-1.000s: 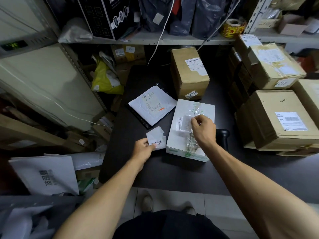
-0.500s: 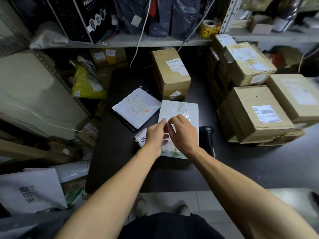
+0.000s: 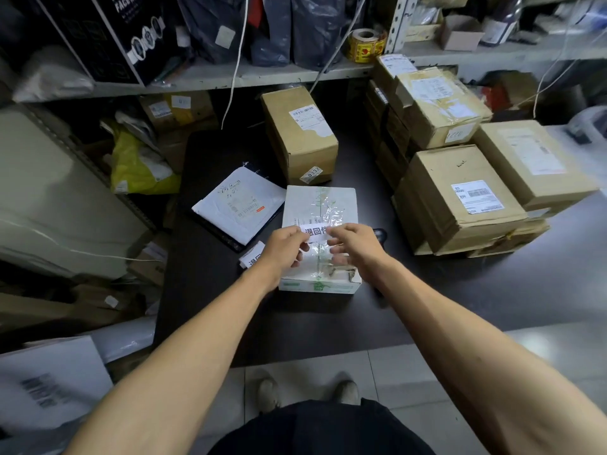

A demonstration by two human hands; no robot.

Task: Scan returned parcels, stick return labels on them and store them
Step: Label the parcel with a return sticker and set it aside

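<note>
Hands: our left hand (image 3: pixel 285 246) and right hand (image 3: pixel 353 244) pinch return label (image 3: pixel 315 232) over white parcel (image 3: pixel 320 208). Label not yet pressed flat; storing remains.

Envelope (image 3: pixel 238 205) left of parcel (image 3: pixel 320 208), carton (image 3: pixel 299 133) behind.

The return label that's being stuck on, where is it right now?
In the head view the return label sits mid-frame, pinched between the left hand and right hand over the white parcel, near the brown box.
</note>
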